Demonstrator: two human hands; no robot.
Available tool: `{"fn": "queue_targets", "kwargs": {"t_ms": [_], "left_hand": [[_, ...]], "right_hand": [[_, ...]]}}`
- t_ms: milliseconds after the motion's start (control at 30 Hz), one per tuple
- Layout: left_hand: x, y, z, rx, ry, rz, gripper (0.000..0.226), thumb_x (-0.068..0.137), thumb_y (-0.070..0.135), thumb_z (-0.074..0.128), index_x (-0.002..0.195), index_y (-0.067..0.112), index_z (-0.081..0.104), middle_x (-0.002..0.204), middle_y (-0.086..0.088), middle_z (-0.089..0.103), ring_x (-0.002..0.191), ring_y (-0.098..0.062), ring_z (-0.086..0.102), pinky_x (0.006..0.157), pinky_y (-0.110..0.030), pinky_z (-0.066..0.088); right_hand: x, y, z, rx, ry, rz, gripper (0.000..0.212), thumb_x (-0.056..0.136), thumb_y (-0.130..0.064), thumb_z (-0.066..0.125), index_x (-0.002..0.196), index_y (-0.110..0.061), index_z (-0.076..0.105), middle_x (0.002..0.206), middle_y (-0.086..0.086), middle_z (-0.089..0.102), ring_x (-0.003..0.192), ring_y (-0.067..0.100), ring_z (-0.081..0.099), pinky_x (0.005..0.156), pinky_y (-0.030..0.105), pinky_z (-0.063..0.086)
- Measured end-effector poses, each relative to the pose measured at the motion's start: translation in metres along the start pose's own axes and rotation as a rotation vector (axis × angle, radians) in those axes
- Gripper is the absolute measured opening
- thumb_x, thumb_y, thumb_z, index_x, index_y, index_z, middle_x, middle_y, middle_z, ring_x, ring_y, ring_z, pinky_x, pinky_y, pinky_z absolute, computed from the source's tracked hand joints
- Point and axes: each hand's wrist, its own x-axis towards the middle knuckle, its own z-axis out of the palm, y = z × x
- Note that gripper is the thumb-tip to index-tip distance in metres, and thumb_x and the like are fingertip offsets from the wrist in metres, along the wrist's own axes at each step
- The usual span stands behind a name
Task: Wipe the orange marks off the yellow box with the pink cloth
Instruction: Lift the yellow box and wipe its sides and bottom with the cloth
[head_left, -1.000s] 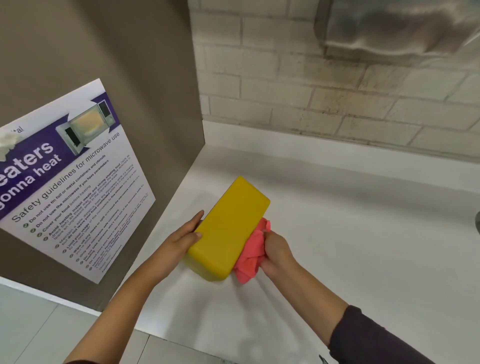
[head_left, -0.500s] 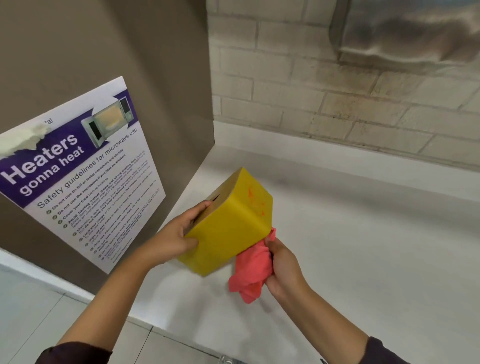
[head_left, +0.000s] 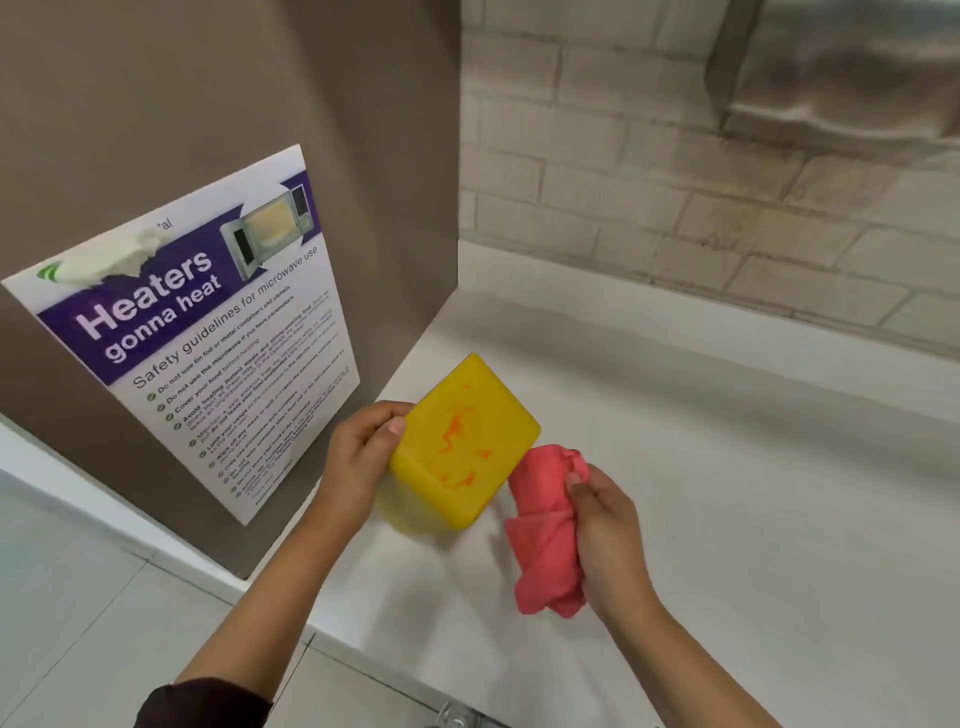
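My left hand (head_left: 363, 457) grips the yellow box (head_left: 462, 441) by its left side and holds it tilted above the white counter. The face turned toward me carries smeared orange marks (head_left: 457, 436). My right hand (head_left: 608, 535) is closed around a bunched pink cloth (head_left: 545, 530). The cloth hangs just right of the box and touches its lower right edge, off the marked face.
A brown side panel (head_left: 260, 130) with a microwave safety poster (head_left: 208, 338) stands close on the left. The white counter (head_left: 727, 493) runs to a brick wall (head_left: 675, 197) behind. A metal fixture (head_left: 857, 67) hangs at the top right.
The left hand has turned the box over, so the face with the orange marks now points at me. The right hand with the cloth has dropped slightly to the right of the box.
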Motion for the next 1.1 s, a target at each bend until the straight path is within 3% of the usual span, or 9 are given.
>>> {"fn": "queue_targets", "kwargs": {"t_ms": [100, 167, 267, 333, 433, 500, 667, 800, 1100], "left_hand": [[0.006, 0.001, -0.006, -0.044, -0.041, -0.016, 0.033, 0.072, 0.044, 0.042, 0.084, 0.027, 0.069, 0.078, 0.018, 0.074, 0.074, 0.004, 0.064, 0.066, -0.011, 0.048], [0.009, 0.001, -0.006, -0.066, -0.072, -0.017, 0.036, 0.071, 0.042, 0.042, 0.086, 0.025, 0.071, 0.080, 0.016, 0.075, 0.079, 0.003, 0.066, 0.070, -0.011, 0.049], [0.012, 0.002, -0.005, -0.095, -0.081, -0.016, 0.043, 0.072, 0.041, 0.044, 0.099, 0.021, 0.071, 0.095, 0.011, 0.075, 0.095, -0.004, 0.067, 0.082, -0.016, 0.051], [0.013, 0.002, -0.006, -0.114, -0.076, -0.013, 0.037, 0.075, 0.040, 0.044, 0.093, 0.026, 0.072, 0.088, 0.013, 0.076, 0.087, 0.000, 0.067, 0.075, -0.012, 0.049], [0.014, 0.002, -0.009, -0.099, -0.086, -0.012, 0.033, 0.082, 0.039, 0.043, 0.081, 0.033, 0.075, 0.074, 0.017, 0.073, 0.072, 0.006, 0.064, 0.065, -0.007, 0.046], [0.016, 0.002, -0.011, -0.100, -0.092, -0.003, 0.034, 0.089, 0.031, 0.042, 0.084, 0.038, 0.075, 0.073, 0.020, 0.072, 0.071, 0.009, 0.063, 0.064, -0.004, 0.045], [0.020, 0.000, -0.012, -0.136, -0.118, 0.001, 0.035, 0.089, 0.022, 0.043, 0.086, 0.037, 0.074, 0.071, 0.022, 0.068, 0.068, 0.010, 0.060, 0.062, -0.002, 0.043], [0.022, -0.005, -0.013, -0.142, -0.127, 0.006, 0.032, 0.088, 0.024, 0.043, 0.081, 0.032, 0.074, 0.068, 0.019, 0.065, 0.065, 0.007, 0.058, 0.061, -0.004, 0.042], [0.029, -0.013, -0.018, -0.195, -0.138, -0.056, 0.029, 0.080, 0.038, 0.047, 0.066, 0.021, 0.067, 0.059, 0.011, 0.058, 0.058, -0.001, 0.052, 0.058, -0.015, 0.045]], "right_hand": [[0.002, -0.018, -0.004, -0.002, 0.190, -0.315, 0.031, 0.099, -0.010, 0.039, 0.081, -0.022, 0.062, 0.068, -0.010, 0.063, 0.060, 0.004, 0.057, 0.062, 0.022, 0.046], [0.008, -0.031, 0.002, 0.005, 0.126, -0.493, 0.026, 0.098, -0.012, 0.037, 0.093, -0.024, 0.060, 0.075, -0.021, 0.066, 0.065, -0.007, 0.059, 0.060, 0.009, 0.046], [0.016, -0.046, 0.019, -0.112, -0.065, -0.621, 0.028, 0.096, -0.024, 0.037, 0.104, -0.041, 0.059, 0.084, -0.022, 0.067, 0.074, -0.001, 0.064, 0.064, 0.018, 0.051], [0.019, -0.048, 0.031, -0.291, -0.174, -0.673, 0.030, 0.095, -0.032, 0.036, 0.113, -0.046, 0.055, 0.092, -0.016, 0.070, 0.098, 0.002, 0.062, 0.085, 0.031, 0.050], [0.022, -0.043, 0.042, -0.464, -0.316, -0.696, 0.037, 0.094, -0.042, 0.037, 0.130, -0.046, 0.043, 0.139, -0.022, 0.045, 0.139, -0.001, 0.017, 0.117, 0.039, 0.013], [0.026, -0.045, 0.044, -0.497, -0.330, -0.658, 0.047, 0.093, -0.043, 0.045, 0.138, -0.042, 0.035, 0.146, -0.027, 0.027, 0.139, -0.004, 0.013, 0.117, 0.039, 0.015], [0.027, -0.055, 0.055, -0.602, -0.254, -0.603, 0.044, 0.095, -0.013, 0.043, 0.136, -0.029, 0.043, 0.141, -0.018, 0.032, 0.138, 0.010, 0.022, 0.114, 0.025, 0.015], [0.024, -0.061, 0.068, -0.683, -0.161, -0.487, 0.043, 0.096, -0.019, 0.039, 0.136, -0.034, 0.043, 0.149, -0.005, 0.034, 0.141, 0.020, 0.018, 0.111, 0.040, 0.025], [0.035, -0.057, 0.046, -0.755, -0.568, -0.956, 0.043, 0.086, -0.004, 0.050, 0.126, -0.016, 0.057, 0.137, -0.005, 0.049, 0.137, 0.012, 0.028, 0.117, 0.027, 0.011]]}}
